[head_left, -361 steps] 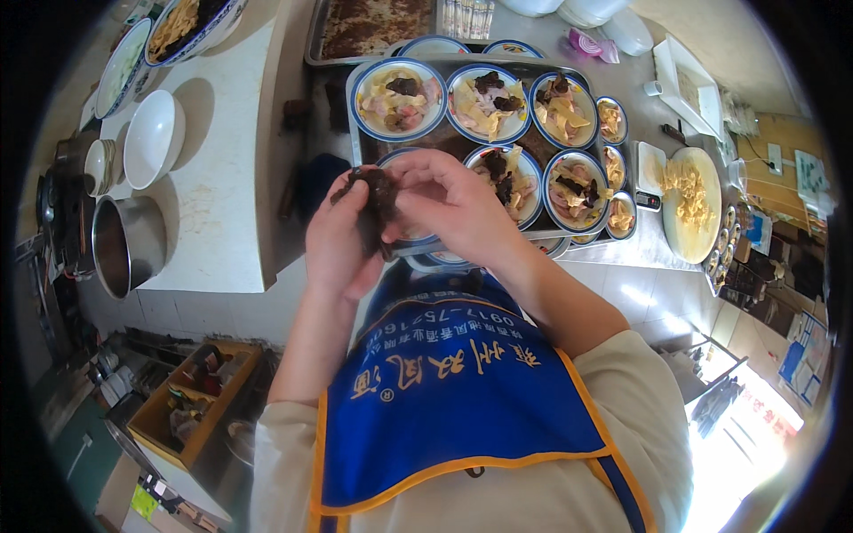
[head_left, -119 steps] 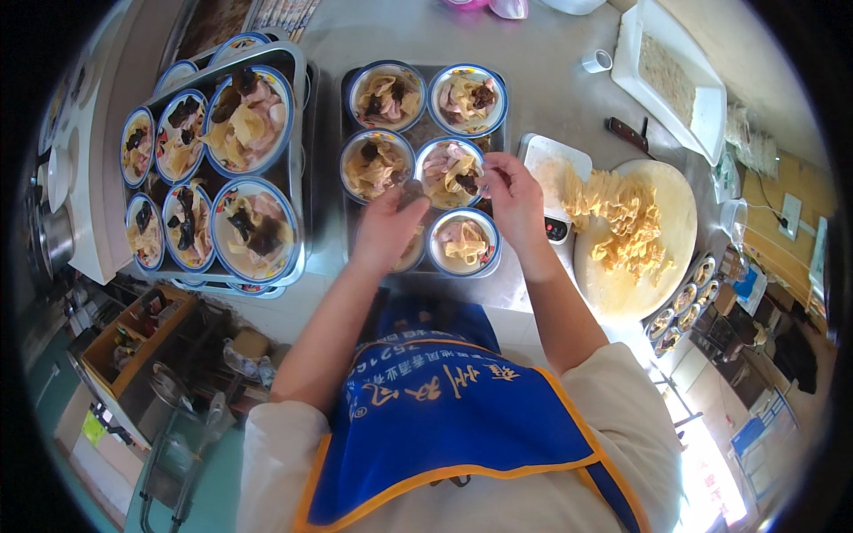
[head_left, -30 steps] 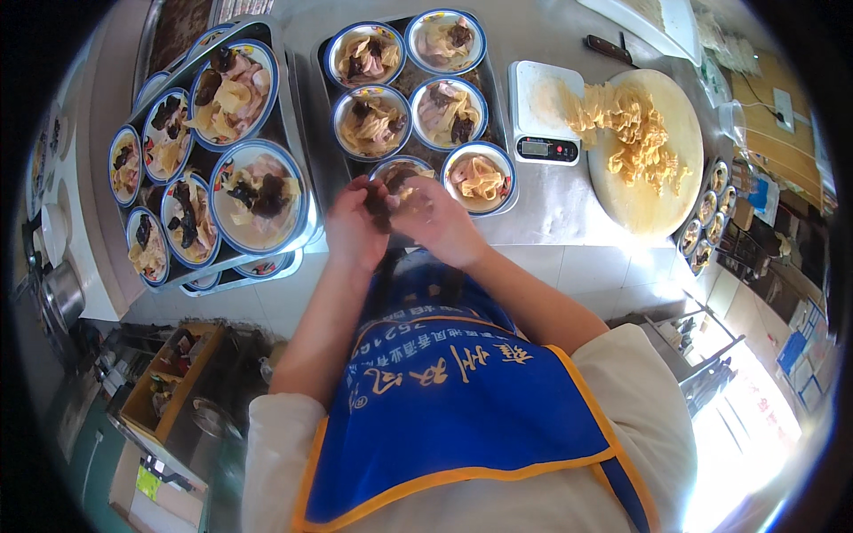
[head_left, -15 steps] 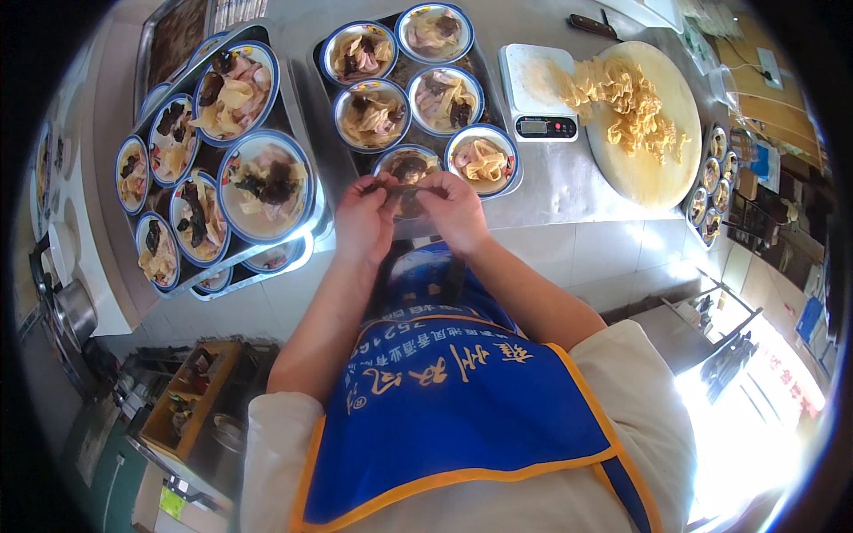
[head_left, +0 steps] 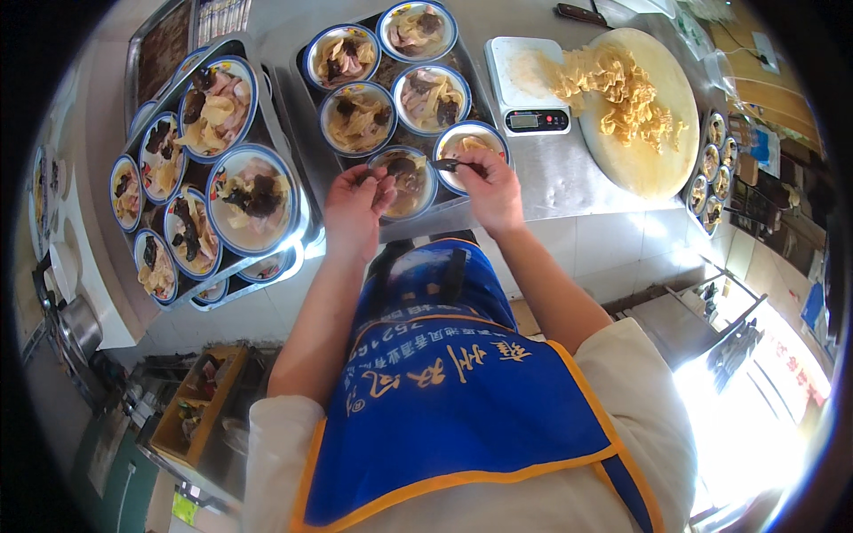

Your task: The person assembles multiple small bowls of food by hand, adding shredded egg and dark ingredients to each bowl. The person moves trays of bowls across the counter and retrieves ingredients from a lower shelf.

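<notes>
My right hand (head_left: 494, 194) pinches a dark, wrinkled piece of black fungus (head_left: 447, 165) at the near edge of a bowl with yellow strips (head_left: 471, 140). My left hand (head_left: 357, 209) is closed with its fingers curled, and a dark bit of fungus shows at the fingertips; the rest is hidden in the hand. Between the hands stands a blue-rimmed bowl (head_left: 414, 188) with pale liquid, yellow strips and dark fungus. Several similar bowls, with pinkish meat and yellow strips, share the metal tray (head_left: 308, 124).
Further trays of filled bowls (head_left: 253, 197) are stacked at the left. A white digital scale (head_left: 524, 80) stands right of the middle tray. Beside it a round board (head_left: 635, 182) bears a heap of yellow strips (head_left: 635, 98). A knife (head_left: 581, 13) lies at the back.
My hands have parted: the right moved to the right with a piece of black fungus, the left slightly left and down. The near bowl between them is now more visible.
</notes>
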### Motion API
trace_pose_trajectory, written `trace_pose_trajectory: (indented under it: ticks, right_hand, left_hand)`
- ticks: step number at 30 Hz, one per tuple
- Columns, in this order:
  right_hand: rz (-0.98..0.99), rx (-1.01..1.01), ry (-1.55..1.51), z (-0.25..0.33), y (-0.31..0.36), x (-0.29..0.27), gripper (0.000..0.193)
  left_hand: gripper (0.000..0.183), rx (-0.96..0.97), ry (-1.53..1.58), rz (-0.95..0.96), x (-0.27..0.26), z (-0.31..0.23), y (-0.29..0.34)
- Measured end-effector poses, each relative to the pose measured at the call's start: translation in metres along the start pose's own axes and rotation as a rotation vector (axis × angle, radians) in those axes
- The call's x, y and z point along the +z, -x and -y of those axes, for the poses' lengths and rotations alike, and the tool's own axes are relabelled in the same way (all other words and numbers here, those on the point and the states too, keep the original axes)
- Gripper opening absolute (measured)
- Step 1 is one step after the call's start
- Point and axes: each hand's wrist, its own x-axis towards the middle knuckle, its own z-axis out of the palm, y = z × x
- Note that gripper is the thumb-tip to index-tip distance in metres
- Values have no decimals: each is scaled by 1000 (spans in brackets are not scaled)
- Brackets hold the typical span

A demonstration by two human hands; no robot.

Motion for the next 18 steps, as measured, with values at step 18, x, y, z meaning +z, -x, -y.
trace_pose_trajectory:
  ticks: [18]
  right_hand:
    - [-87,58,61,-26,-13,-75,24]
  left_hand:
    - [43,447,-1268,315,85,43,-34]
